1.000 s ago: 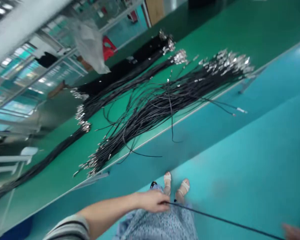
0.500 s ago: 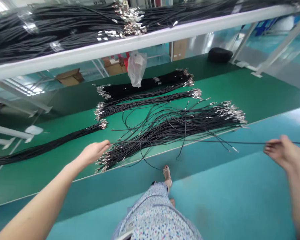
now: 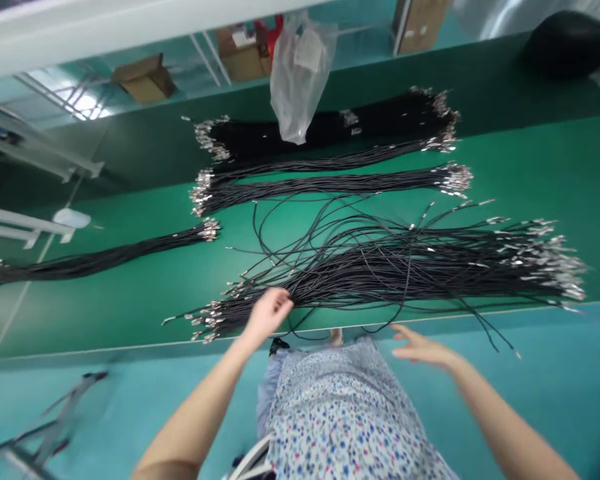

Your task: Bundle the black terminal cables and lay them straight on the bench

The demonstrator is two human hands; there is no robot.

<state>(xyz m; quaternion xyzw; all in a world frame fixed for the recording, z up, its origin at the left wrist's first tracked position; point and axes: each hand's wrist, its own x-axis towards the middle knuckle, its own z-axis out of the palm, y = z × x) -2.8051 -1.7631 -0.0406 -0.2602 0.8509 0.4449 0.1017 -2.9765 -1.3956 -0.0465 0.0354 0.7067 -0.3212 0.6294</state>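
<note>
Head view — left hand (image 3: 271, 309) over cables (image 3: 375, 270), right hand (image 3: 421, 348) splayed

Single head-worn cam, above wearer's floral-print garment (image 3: 340, 420), pitched forward and steeply down across green tabletop (image 3: 125, 307), left hand (image 3: 269, 311) and right hand (image 3: 421, 347) close below lens, white shelf beam (image 3: 105, 32) cutting across top, slight roll.

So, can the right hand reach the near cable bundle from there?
Probably yes: the right hand is open by the front of the table, with nothing visible between it and the near bundle.
</note>
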